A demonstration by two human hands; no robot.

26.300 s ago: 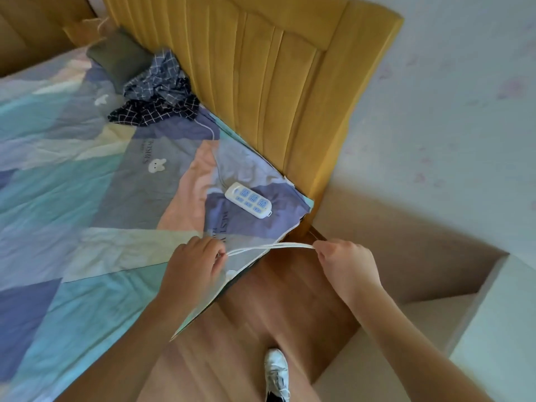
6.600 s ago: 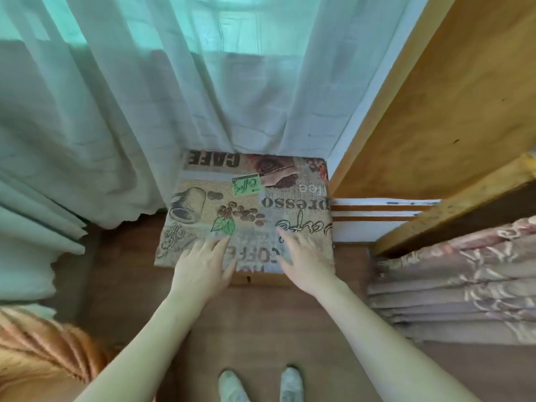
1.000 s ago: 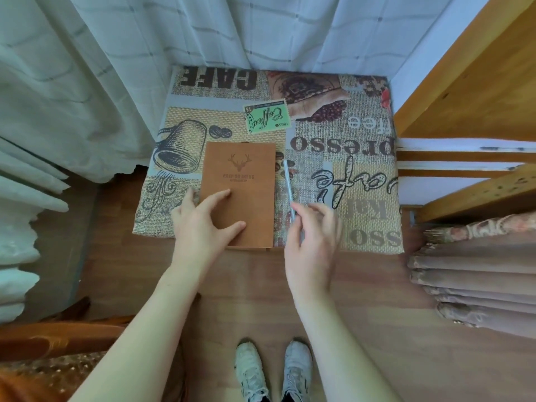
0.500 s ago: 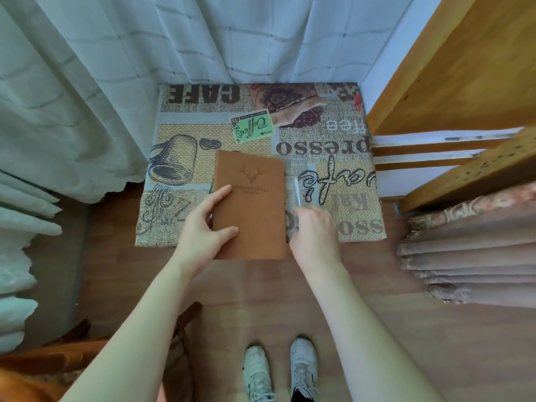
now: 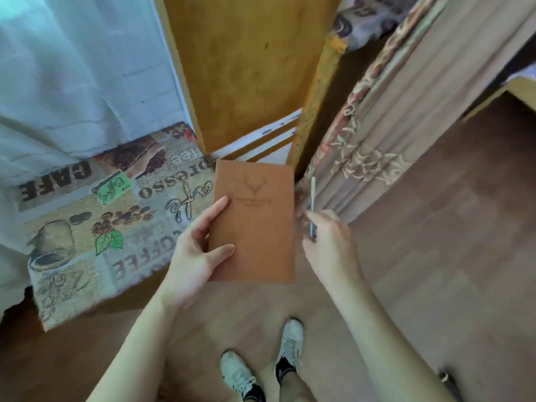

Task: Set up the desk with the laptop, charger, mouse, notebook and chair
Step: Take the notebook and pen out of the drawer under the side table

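Notebook (image 5: 255, 224) first: brown cover, stamped with a deer-antler emblem and a line of small print too blurred to read. It is lifted clear of everything, held flat in the air above the wooden floor (image 5: 435, 256), its upper left corner overlapping the right edge of the coffee-print cloth (image 5: 87, 216) as seen from above. The left hand (image 5: 197, 253) grips it along the left edge, thumb pressed on the cover near the lower left and index finger stretched up along the same edge; the other fingers are hidden under the book.

The right hand (image 5: 327, 245) is just beside the notebook's right edge, not touching it, fingers curled closed around the lower part of a slim pale pen (image 5: 312, 204) that stands nearly upright out of the grip.

The cloth, printed with CAFE, espresso lettering, a cup and coffee beans, covers a low flat surface at the left, whose far edge runs under a sheer white curtain (image 5: 81, 68). A yellow-brown wooden panel (image 5: 246, 68) stands behind the notebook. To the right hangs a pleated beige fabric with embroidered trim (image 5: 391, 134), reaching the floor. Two white sneakers (image 5: 290, 343) stand on the floor at the bottom, between the forearms.
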